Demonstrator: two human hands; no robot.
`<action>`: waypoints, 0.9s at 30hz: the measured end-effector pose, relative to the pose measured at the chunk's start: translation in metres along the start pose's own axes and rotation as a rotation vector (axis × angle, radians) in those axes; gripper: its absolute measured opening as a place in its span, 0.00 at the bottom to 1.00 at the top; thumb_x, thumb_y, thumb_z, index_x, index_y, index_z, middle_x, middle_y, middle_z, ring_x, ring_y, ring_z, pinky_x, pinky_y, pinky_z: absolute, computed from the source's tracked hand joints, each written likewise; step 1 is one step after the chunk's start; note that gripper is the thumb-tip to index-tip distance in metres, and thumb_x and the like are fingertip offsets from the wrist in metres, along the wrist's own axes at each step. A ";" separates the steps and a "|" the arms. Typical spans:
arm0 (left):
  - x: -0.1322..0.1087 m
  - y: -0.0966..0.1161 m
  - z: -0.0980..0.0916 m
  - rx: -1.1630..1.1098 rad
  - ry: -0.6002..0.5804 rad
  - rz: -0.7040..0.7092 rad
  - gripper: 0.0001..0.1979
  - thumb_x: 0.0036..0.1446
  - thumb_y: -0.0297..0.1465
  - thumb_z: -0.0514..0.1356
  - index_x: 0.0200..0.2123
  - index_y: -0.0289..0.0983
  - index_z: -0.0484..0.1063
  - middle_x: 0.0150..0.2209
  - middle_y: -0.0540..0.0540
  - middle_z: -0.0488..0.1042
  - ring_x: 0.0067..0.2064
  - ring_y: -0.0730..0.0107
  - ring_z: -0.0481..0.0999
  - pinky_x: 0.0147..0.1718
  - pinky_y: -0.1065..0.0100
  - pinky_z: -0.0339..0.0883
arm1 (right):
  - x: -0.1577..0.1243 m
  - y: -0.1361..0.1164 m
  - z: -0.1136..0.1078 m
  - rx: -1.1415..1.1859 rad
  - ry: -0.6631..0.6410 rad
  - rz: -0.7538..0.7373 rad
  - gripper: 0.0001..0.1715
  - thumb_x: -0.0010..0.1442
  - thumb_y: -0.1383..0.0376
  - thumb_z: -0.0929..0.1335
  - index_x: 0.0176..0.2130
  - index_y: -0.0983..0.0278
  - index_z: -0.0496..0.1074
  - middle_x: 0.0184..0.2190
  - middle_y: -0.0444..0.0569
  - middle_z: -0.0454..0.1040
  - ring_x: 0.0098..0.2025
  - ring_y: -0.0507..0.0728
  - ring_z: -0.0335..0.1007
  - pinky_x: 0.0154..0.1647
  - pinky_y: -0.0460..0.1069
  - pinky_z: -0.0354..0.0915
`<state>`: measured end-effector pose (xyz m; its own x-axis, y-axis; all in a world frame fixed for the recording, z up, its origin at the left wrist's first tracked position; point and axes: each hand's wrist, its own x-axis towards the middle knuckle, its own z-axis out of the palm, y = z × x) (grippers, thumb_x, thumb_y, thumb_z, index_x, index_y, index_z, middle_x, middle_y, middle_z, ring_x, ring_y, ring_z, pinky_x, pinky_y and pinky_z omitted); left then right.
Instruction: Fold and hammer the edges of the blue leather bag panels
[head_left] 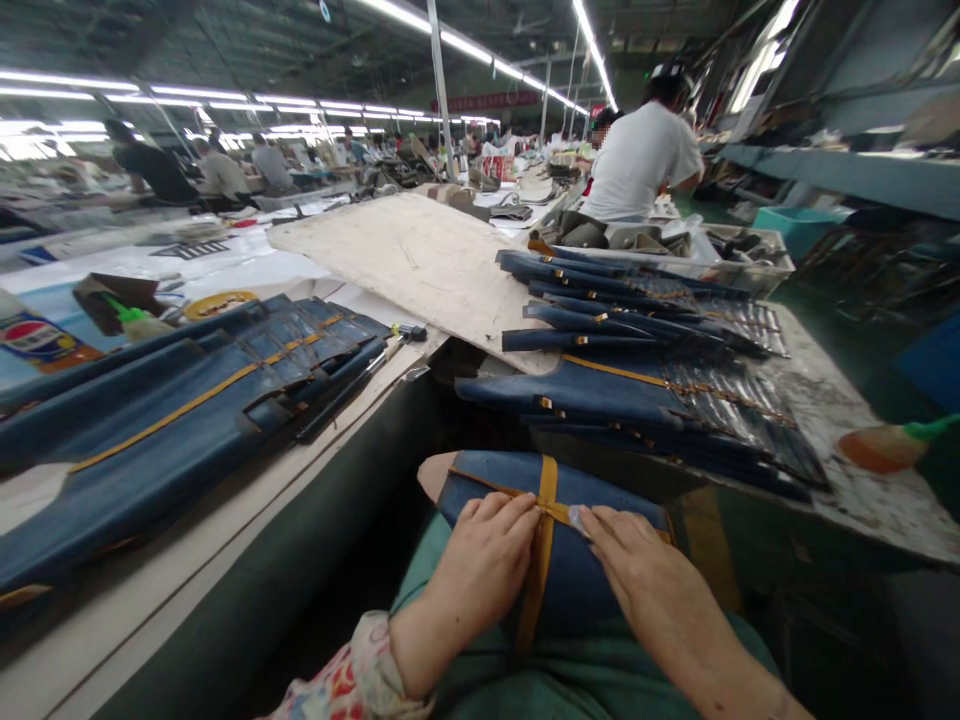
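A dark blue, leather-like piece lies across my green-clad lap, with a pale tip at its left end. Yellow straps cross on top of it. My left hand rests on the piece, its fingers pressed together and its fingertips on the strap just left of the crossing. To the right of the crossing, my right hand reaches in with fingers held together and extended. A small clear plastic piece shows at its fingertips, against the strap. Both thumbs are mostly hidden.
Stacked blue pieces with yellow straps and clear plastic lie on the left table and the right table. A pale board spans the middle. An orange bottle lies far right. A person in white sits ahead.
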<state>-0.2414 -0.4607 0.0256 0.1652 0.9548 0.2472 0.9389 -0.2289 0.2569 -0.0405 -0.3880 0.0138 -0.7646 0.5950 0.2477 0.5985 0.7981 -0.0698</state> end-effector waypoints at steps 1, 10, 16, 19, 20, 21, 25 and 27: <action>-0.002 -0.002 0.000 0.004 0.014 -0.014 0.15 0.61 0.26 0.49 0.50 0.40 0.66 0.53 0.48 0.68 0.48 0.65 0.65 0.45 0.60 0.61 | -0.003 0.004 -0.002 0.016 0.013 -0.011 0.23 0.60 0.73 0.56 0.52 0.68 0.67 0.46 0.56 0.69 0.45 0.63 0.65 0.42 0.58 0.70; -0.008 -0.007 0.001 0.031 0.087 -0.048 0.16 0.60 0.25 0.49 0.50 0.38 0.66 0.52 0.48 0.69 0.48 0.63 0.66 0.43 0.59 0.62 | 0.023 -0.007 -0.025 0.282 0.052 -0.101 0.20 0.63 0.72 0.57 0.51 0.64 0.68 0.50 0.50 0.68 0.50 0.59 0.61 0.51 0.56 0.65; -0.011 -0.011 0.000 0.034 0.059 -0.051 0.18 0.58 0.24 0.51 0.52 0.38 0.65 0.53 0.47 0.68 0.48 0.63 0.66 0.44 0.60 0.62 | 0.041 -0.018 -0.012 0.281 -0.017 -0.164 0.22 0.60 0.77 0.58 0.51 0.67 0.69 0.49 0.50 0.69 0.48 0.59 0.62 0.51 0.55 0.65; -0.015 -0.016 0.000 0.039 0.058 -0.050 0.19 0.59 0.25 0.51 0.53 0.39 0.64 0.54 0.47 0.67 0.49 0.63 0.66 0.45 0.60 0.62 | 0.045 -0.020 -0.002 0.259 -0.043 -0.181 0.23 0.60 0.77 0.59 0.52 0.68 0.68 0.51 0.51 0.68 0.49 0.59 0.61 0.52 0.55 0.64; -0.016 -0.018 0.000 0.043 0.065 -0.054 0.19 0.59 0.25 0.51 0.53 0.39 0.64 0.54 0.47 0.67 0.49 0.63 0.65 0.45 0.60 0.62 | 0.047 -0.021 -0.001 0.253 -0.044 -0.190 0.23 0.60 0.77 0.59 0.52 0.68 0.68 0.51 0.51 0.68 0.49 0.59 0.61 0.52 0.55 0.64; -0.017 -0.020 -0.001 0.050 0.074 -0.059 0.18 0.59 0.25 0.51 0.53 0.39 0.64 0.54 0.47 0.67 0.49 0.63 0.66 0.45 0.60 0.61 | 0.049 -0.023 0.000 0.249 -0.045 -0.198 0.23 0.60 0.77 0.59 0.52 0.68 0.68 0.51 0.51 0.68 0.49 0.59 0.61 0.52 0.55 0.64; -0.021 -0.028 -0.004 0.084 0.104 -0.090 0.18 0.60 0.25 0.51 0.53 0.38 0.65 0.53 0.46 0.68 0.49 0.63 0.66 0.45 0.60 0.61 | 0.060 -0.033 0.001 0.249 -0.043 -0.205 0.24 0.58 0.78 0.59 0.52 0.68 0.68 0.51 0.50 0.67 0.49 0.60 0.60 0.54 0.56 0.63; -0.023 -0.032 -0.006 0.098 0.109 -0.112 0.18 0.60 0.26 0.50 0.53 0.38 0.65 0.53 0.46 0.68 0.49 0.63 0.66 0.44 0.61 0.61 | 0.068 -0.039 0.002 0.259 -0.056 -0.206 0.23 0.58 0.78 0.60 0.52 0.69 0.69 0.51 0.50 0.68 0.49 0.60 0.60 0.54 0.55 0.63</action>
<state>-0.2770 -0.4759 0.0169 0.0292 0.9457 0.3237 0.9754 -0.0978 0.1978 -0.1160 -0.3783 0.0316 -0.8795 0.4169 0.2296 0.3544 0.8956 -0.2688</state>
